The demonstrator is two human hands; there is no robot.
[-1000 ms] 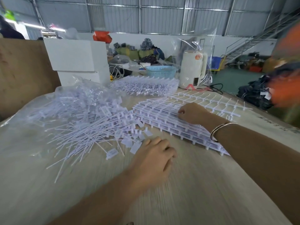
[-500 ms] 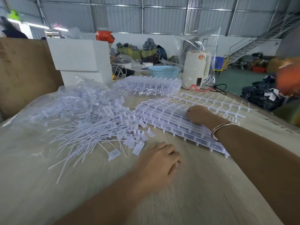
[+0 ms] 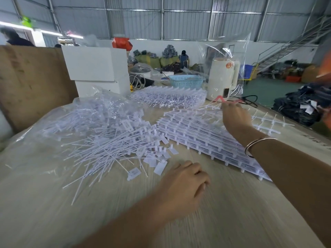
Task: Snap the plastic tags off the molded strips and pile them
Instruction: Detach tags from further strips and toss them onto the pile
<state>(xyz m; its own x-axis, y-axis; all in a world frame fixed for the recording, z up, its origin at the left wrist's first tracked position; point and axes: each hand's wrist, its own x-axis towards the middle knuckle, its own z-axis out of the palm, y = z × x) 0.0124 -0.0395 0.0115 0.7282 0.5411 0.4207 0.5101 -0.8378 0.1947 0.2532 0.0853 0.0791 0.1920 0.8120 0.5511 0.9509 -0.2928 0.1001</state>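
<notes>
Your left hand (image 3: pixel 184 183) rests knuckles-up on the bench (image 3: pixel 44 212), near centre, its fingers (image 3: pixel 200 178) loosely curled and holding nothing. It sits just near of the loose pile of snapped tags (image 3: pixel 100 140), which spreads across the left half of the bench on a clear plastic sheet (image 3: pixel 26 140).

Your right hand (image 3: pixel 234 117) reaches far across the stack of molded strips (image 3: pixel 206 136) lying right of the pile. It is raised, and its fingers pinch the far edge of the top strip (image 3: pixel 202 111), lifting that edge off the stack. A bangle (image 3: pixel 258 144) circles that wrist. More bare strips (image 3: pixel 268 122) lie to the right of the hand.

Farther back, left to right: a brown board (image 3: pixel 26 83), white boxes (image 3: pixel 95 68), another bundle of strips (image 3: pixel 170 97), a blue basket (image 3: pixel 186 81), a white appliance (image 3: pixel 222 76) inside a clear bag. Behind is a warehouse with corrugated walls and a metal staircase (image 3: pixel 290 49) at right.
</notes>
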